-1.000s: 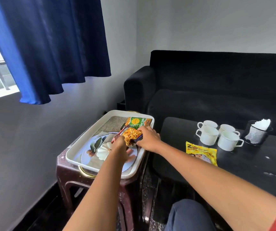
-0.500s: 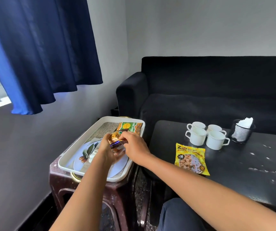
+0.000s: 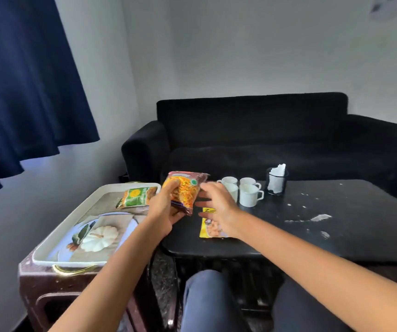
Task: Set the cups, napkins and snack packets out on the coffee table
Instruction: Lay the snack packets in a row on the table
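Note:
My left hand grips an orange and maroon snack packet, held up between the tray and the black coffee table. My right hand hovers just right of the packet, fingers spread, touching nothing that I can see. A yellow snack packet lies on the table under my right hand. A green packet rests in the white tray. Three white cups stand clustered on the table, beside a black holder with white napkins.
The tray sits on a dark brown plastic stool left of the table. A black sofa runs behind the table. White specks mark the tabletop at right. A blue curtain hangs at left. My knees are below the table edge.
The orange packet has been lifted out of the tray and carried right toward the table. My right hand has let go of it and opened. The view has swung right.

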{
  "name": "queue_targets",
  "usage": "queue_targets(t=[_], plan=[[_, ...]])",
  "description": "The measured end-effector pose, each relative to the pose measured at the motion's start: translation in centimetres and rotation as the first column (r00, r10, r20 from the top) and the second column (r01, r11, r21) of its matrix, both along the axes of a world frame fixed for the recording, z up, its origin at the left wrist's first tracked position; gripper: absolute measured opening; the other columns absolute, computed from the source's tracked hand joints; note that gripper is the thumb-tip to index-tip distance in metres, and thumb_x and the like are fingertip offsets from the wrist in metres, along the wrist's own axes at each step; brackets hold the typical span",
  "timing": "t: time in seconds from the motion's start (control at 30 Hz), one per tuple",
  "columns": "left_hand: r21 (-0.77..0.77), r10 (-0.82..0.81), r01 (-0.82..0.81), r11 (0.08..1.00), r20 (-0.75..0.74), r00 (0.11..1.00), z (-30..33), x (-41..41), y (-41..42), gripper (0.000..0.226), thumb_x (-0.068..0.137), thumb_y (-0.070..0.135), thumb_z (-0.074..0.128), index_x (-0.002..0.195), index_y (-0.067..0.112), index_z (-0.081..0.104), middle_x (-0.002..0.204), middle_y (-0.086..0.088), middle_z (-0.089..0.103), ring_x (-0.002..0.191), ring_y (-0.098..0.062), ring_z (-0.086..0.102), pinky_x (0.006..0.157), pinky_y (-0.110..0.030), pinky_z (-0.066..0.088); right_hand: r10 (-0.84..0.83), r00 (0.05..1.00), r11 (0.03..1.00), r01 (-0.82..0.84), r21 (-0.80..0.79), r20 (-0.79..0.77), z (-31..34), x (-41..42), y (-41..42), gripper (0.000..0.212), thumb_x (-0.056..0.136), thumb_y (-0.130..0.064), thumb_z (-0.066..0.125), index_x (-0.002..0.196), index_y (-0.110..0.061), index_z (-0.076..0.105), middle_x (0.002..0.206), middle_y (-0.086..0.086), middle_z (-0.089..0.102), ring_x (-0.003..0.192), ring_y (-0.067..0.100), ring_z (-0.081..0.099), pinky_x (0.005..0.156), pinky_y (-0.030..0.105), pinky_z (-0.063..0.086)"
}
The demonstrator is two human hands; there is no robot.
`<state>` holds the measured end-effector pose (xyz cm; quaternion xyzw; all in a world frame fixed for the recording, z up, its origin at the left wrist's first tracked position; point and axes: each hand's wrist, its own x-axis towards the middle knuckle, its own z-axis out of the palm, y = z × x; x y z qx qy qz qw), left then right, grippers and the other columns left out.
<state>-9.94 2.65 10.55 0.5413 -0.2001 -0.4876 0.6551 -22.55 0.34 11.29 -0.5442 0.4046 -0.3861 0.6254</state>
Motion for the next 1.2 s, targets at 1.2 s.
queue_targets(t=[1.2], plan=[[0.242, -0.401, 0.351, 0.904, 0.205, 0.893, -4.9, -13.4, 8.7, 0.018, 0.082, 0.035, 0.071, 0.078, 0.017, 0.072, 0.074, 0.008, 0.072, 0.072, -0.011, 0.066, 0.059, -0.028, 0.058, -0.062, 0.987, 0.997, 0.069, -0.041, 0.151, -4.9, -16.9, 5.8, 0.077, 0.054, -0.024, 0.083, 0.122, -0.025, 0.046, 0.115, 0.003, 0.067, 0.105, 0.02, 0.066, 0.086, 0.042, 0.056]])
